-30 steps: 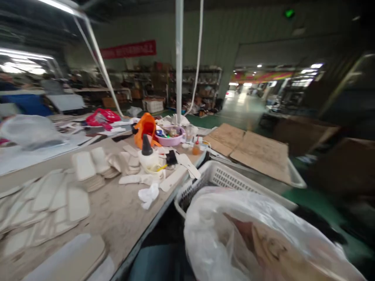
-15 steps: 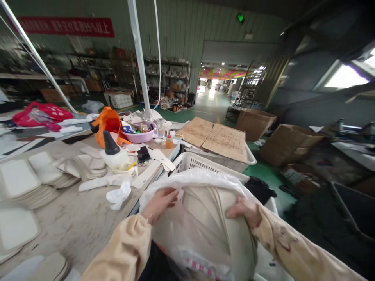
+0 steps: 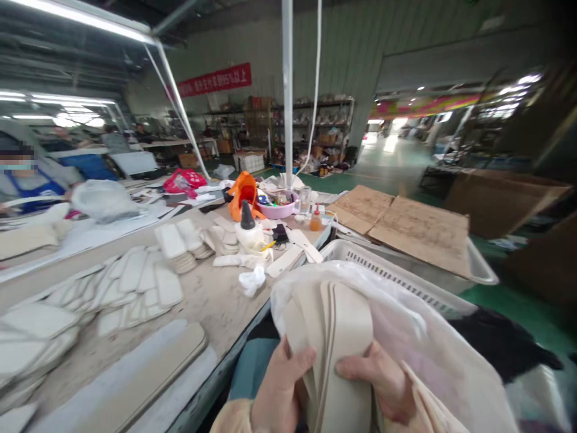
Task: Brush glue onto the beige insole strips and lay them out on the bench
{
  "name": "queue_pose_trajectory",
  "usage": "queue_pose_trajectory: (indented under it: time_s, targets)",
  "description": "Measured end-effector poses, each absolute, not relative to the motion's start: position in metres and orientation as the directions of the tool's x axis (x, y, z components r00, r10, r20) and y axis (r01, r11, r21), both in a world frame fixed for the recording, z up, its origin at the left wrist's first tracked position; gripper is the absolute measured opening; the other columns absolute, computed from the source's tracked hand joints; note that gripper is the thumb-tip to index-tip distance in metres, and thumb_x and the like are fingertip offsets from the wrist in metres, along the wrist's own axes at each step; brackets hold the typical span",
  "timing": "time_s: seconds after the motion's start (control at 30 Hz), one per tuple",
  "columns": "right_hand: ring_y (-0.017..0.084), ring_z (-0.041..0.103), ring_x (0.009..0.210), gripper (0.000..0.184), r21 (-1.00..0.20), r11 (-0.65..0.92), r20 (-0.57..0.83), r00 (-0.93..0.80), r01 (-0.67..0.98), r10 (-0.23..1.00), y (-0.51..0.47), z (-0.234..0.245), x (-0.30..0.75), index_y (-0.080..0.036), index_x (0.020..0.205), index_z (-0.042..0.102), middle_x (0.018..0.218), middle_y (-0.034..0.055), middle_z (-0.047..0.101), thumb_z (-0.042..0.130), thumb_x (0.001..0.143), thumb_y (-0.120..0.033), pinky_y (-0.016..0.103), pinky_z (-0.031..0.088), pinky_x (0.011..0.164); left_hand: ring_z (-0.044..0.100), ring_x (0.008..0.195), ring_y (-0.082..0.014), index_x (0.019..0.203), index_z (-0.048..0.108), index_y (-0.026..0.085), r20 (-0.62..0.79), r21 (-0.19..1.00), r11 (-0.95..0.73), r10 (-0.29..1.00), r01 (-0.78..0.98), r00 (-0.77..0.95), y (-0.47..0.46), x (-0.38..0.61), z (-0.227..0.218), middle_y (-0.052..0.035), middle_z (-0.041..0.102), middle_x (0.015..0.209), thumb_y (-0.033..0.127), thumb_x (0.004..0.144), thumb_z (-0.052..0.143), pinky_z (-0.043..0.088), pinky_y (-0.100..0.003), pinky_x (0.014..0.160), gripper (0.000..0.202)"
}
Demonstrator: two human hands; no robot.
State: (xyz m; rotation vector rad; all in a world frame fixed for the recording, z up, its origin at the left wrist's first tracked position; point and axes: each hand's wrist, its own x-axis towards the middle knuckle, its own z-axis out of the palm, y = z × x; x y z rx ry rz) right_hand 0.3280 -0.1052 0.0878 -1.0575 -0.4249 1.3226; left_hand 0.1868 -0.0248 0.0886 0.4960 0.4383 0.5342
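Both my hands grip a thick stack of beige flat pieces point(image 3: 336, 337) held upright in front of me. My left hand point(image 3: 279, 391) wraps its left side and my right hand point(image 3: 381, 388) its right side, fingers closed on it. The stack stands at the mouth of a clear plastic bag point(image 3: 419, 355) that billows to the right. A white slotted basket point(image 3: 383, 273) sits just behind the bag.
The worktable point(image 3: 211, 300) on my left carries rows and piles of beige pieces point(image 3: 139, 282), a glue bottle with black nozzle point(image 3: 247, 225), a pink bowl point(image 3: 276, 207), an orange bag point(image 3: 241, 192) and a white pole point(image 3: 287, 90). Cardboard sheets point(image 3: 406, 225) lie over a bin. A person point(image 3: 27, 177) works far left.
My hands slid from the bag's upper edge down onto the stack, which now stands bunched between them. The view swung back left, showing more of the table.
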Motion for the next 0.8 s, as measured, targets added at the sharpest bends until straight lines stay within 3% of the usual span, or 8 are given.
queue_pose_trajectory:
  time_s: [0.17,0.27,0.4,0.67,0.8]
  targets:
    - [0.031,0.064,0.085,0.044,-0.849,-0.191,-0.269,0.092,-0.493,0.959,-0.075,0.077,0.283,-0.021,0.099,0.069,0.093,0.0063,0.071,0.078,0.056,-0.023,0.041,0.051,0.078,0.065,0.091,-0.0322,0.109,0.061,0.018,-0.306,0.605,0.632,0.746,-0.485,0.592,-0.018,0.14,0.084,-0.0103,0.072,0.094,0.029,0.057,0.08,0.049,-0.043,0.081,0.057]
    - [0.028,0.065,0.081,0.045,-0.857,-0.254,-0.264,-0.042,-0.449,0.964,-0.051,0.076,0.259,-0.021,0.101,0.069,0.091,0.0052,0.072,0.078,0.057,-0.023,0.038,0.051,0.074,0.065,0.093,-0.0333,0.113,0.061,0.015,-0.36,0.626,0.561,0.824,-0.542,0.438,-0.015,0.112,0.078,-0.0118,0.073,0.09,0.03,0.061,0.078,0.049,-0.045,0.083,0.057]
    - [0.027,0.065,0.084,0.042,-0.852,-0.271,-0.239,-0.128,-0.447,0.963,-0.013,0.07,0.223,-0.017,0.102,0.067,0.093,0.0077,0.071,0.078,0.062,-0.027,0.037,0.05,0.077,0.061,0.102,-0.0335,0.117,0.059,0.017,-0.332,0.674,0.369,0.925,-0.64,0.183,-0.005,0.078,0.073,-0.0108,0.071,0.099,0.029,0.065,0.075,0.047,-0.047,0.089,0.056]
    - [0.03,0.065,0.091,0.052,-0.786,-0.334,-0.279,-0.183,-0.52,0.943,0.061,0.034,0.142,-0.014,0.11,0.063,0.103,0.0117,0.069,0.074,0.069,-0.044,0.043,0.052,0.08,0.059,0.109,-0.0252,0.117,0.059,0.023,-0.288,0.669,0.186,0.958,-0.72,-0.02,0.034,0.005,0.042,-0.0046,0.068,0.11,0.023,0.075,0.068,0.047,-0.038,0.095,0.043]
    - [0.031,0.065,0.093,0.057,-0.743,-0.418,-0.299,-0.301,-0.522,0.906,0.09,0.009,0.118,-0.014,0.115,0.061,0.101,0.0116,0.07,0.073,0.07,-0.045,0.042,0.052,0.08,0.06,0.107,-0.025,0.114,0.06,0.018,-0.415,0.591,0.185,0.904,-0.785,-0.099,0.056,-0.022,0.022,-0.0098,0.068,0.11,0.028,0.075,0.068,0.049,-0.037,0.092,0.041]
